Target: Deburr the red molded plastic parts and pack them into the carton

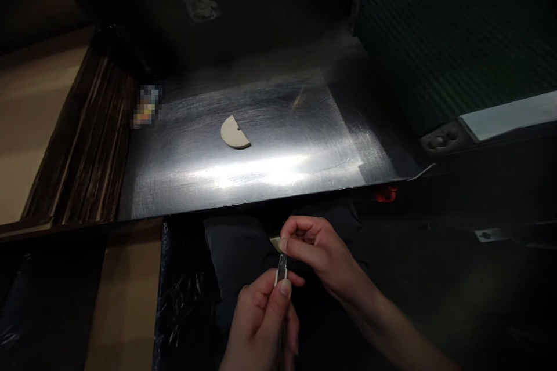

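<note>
Above my lap, my left hand [267, 313] is closed around a small slim tool [282, 268] with pale edges and a dark middle, its tip pointing up. Just above it, my right hand [315, 249] pinches a small pale piece [275, 242] between thumb and fingers, at the tool's upper end. Most of that piece is hidden by the fingers. On the metal table [183, 156] lies a cream half-disc [234, 133] with a small notch in its straight edge.
A stack of cardboard [39, 122] stands at the left, beside a blurred colourful item [148, 106]. A green ribbed conveyor belt [461, 40] with a metal frame is at the upper right. Something red [386, 194] shows under the table's front edge. Black plastic [183, 301] hangs at lower left.
</note>
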Tool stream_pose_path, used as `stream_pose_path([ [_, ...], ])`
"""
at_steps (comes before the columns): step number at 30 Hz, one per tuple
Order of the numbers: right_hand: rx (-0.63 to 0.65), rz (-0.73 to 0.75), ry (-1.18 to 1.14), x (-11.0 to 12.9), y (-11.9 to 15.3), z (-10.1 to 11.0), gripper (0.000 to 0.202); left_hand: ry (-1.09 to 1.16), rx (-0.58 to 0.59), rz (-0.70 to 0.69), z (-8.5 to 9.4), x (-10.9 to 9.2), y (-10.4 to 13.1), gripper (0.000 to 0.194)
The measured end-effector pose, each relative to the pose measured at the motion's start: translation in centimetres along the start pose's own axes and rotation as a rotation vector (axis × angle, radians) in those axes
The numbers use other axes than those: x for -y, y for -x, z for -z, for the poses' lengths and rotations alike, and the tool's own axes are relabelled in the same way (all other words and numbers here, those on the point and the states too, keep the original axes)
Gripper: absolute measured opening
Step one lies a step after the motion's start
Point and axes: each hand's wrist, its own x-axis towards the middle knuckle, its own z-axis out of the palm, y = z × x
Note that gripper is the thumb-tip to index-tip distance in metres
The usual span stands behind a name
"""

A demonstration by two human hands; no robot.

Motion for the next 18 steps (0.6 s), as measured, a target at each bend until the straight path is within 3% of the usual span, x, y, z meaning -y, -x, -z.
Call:
stream_pose_path([
  [18,-0.023,0.023,0.015,-0.01,-0.07,0.79,0.017,-0.032,0.014,0.042,-0.19,-0.11,-0.08,0.069],
])
